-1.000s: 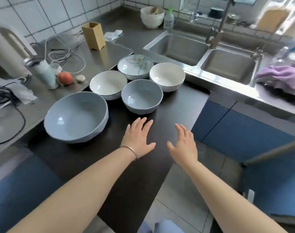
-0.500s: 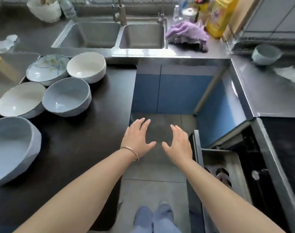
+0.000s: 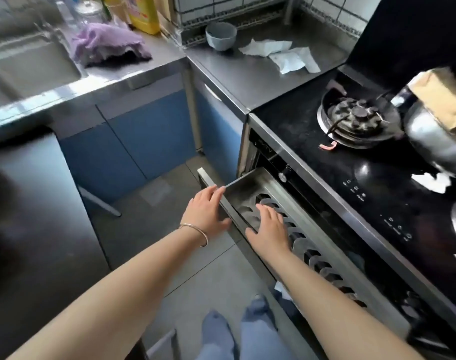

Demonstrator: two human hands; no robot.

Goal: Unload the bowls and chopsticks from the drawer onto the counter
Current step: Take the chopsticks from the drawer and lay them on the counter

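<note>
A steel drawer [image 3: 250, 183] stands pulled out under the black stove, with a slotted rack [image 3: 303, 245] inside. I see no bowls or chopsticks in the visible part of it. My left hand [image 3: 207, 211], with a bangle on the wrist, rests its open fingers on the drawer's front edge. My right hand [image 3: 269, 229] hovers open over the rack, holding nothing. One grey-blue bowl [image 3: 221, 36] stands on the steel counter [image 3: 247, 74] at the back.
A gas burner [image 3: 358, 118] and a steel pot [image 3: 435, 131] sit on the black stove top [image 3: 377, 203] to the right. White papers [image 3: 281, 54], a purple cloth [image 3: 107, 44], a yellow bottle [image 3: 143, 14] and the sink [image 3: 26, 66] lie further back. Blue cabinet doors [image 3: 143, 136] face the floor.
My view has swung right, from the counter with the set-down bowls to the stove and its open drawer. Both hands have moved down to the drawer, still holding nothing.
</note>
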